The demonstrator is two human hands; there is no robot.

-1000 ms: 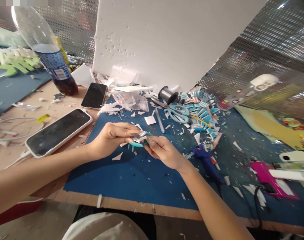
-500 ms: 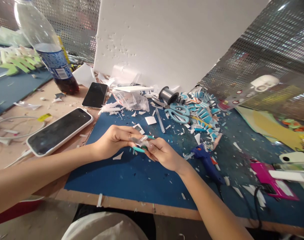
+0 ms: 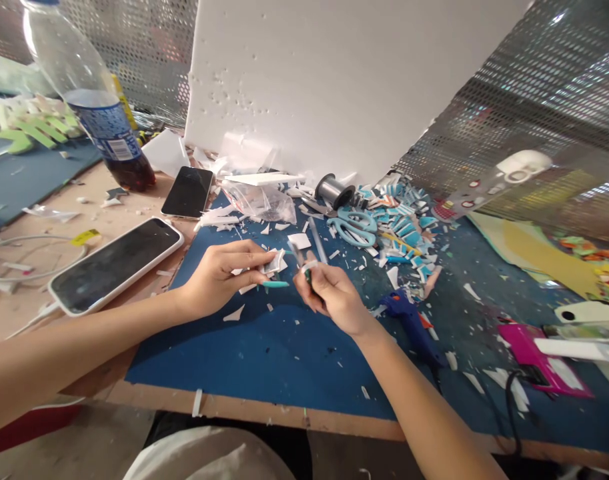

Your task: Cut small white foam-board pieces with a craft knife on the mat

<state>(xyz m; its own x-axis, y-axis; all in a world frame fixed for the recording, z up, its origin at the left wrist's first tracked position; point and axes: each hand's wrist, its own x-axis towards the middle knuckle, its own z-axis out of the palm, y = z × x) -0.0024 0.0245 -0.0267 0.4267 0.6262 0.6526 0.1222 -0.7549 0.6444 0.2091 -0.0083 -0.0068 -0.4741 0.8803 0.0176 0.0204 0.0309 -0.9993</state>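
My left hand (image 3: pixel 229 277) pinches a small white foam piece with teal edges (image 3: pixel 273 264) between thumb and fingertips. A teal strip sticks out below the thumb. Facing it, my right hand (image 3: pixel 331 290) is closed around a craft knife (image 3: pixel 298 256). Its greyish blade points up and away, while my fingers mostly hide the dark green handle. A narrow gap separates the blade from the foam piece. Both hands are above the blue cutting mat (image 3: pixel 224 363). White scraps lie beneath and around them, including a square one (image 3: pixel 299 241) just beyond the knife.
Light-blue scissors (image 3: pixel 357 228) lie beside a heap of blue and white scraps (image 3: pixel 409 223) and a wire spool (image 3: pixel 335 192). A blue glue gun (image 3: pixel 411 323) is right of my right hand. Two phones (image 3: pixel 117 265) and a soda bottle (image 3: pixel 107 130) occupy the left side. A white board (image 3: pixel 334 80) stands behind.
My hands have moved apart. The right hand has drawn the knife away from the foam piece, and the blade now shows pointing upward. The left hand still holds the piece.
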